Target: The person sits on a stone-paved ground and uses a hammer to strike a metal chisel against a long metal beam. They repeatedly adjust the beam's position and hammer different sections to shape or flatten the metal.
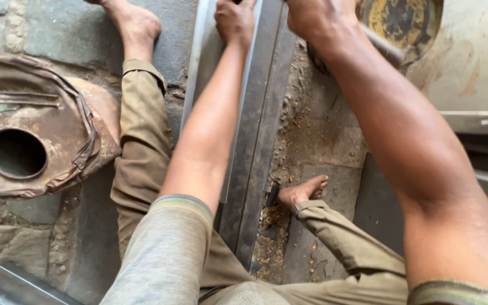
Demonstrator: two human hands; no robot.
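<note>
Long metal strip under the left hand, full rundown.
The long metal strip is a grey, dull, angle-like length of metal with a paler flat strip along its left edge. It lies on the stone floor, running from the top edge down between the person's legs. The left hand presses on its far end.

The floor (57,34) is laid with rough grey stone slabs, and dirt is packed into the joints between them. Wood chips and sawdust (297,121) are scattered across the slabs in the middle, most thickly toward the near side. On the left, a rusty dented metal drum (35,113) with a round dark hole in it is lain on the stones. At the far right, a pale stained wall (473,56) is seen, with grey metal sheets (481,121) stacked below it. Everything is lit by soft, even daylight.
</note>
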